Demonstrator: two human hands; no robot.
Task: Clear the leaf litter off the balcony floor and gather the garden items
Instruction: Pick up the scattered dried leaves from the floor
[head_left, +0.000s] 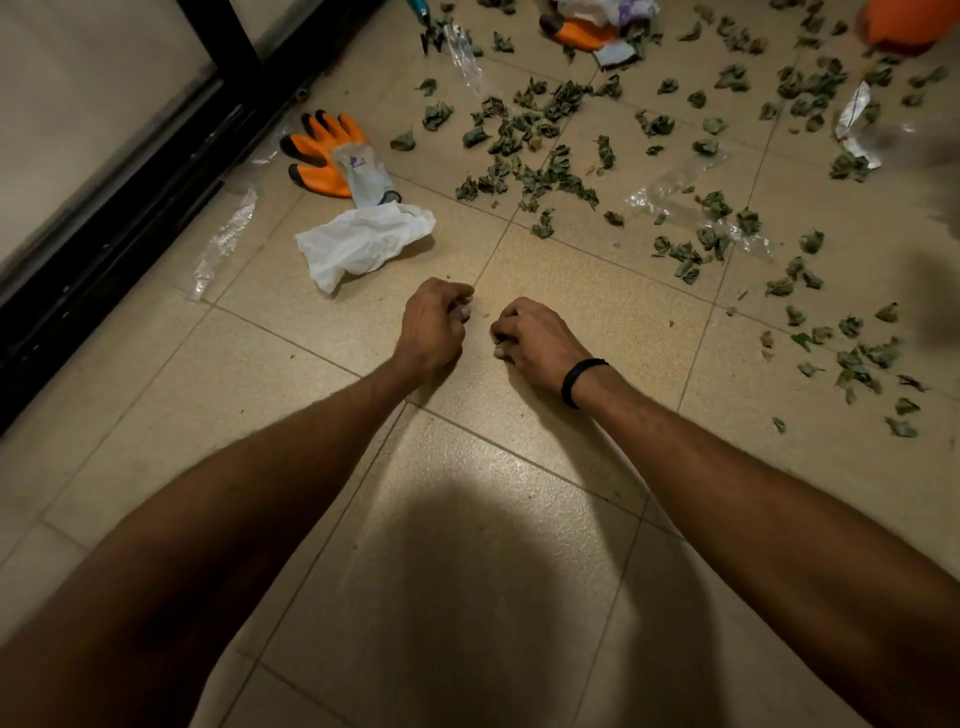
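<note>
Although the nearest tiles of the floor (467, 571) carry no litter, most of the job looks undone. Dry leaves (524, 171) lie scattered across the far and right parts, an orange glove (332, 150) rests near the left edge just beside a crumpled white cloth (363, 244), and a second glove (582, 31) lies at the far edge. Both forearms reach forward, with the left hand (434, 325) and right hand (530, 340) close together over the middle tiles. Their fingers are curled under, and I cannot tell whether either pinches a scrap.
</note>
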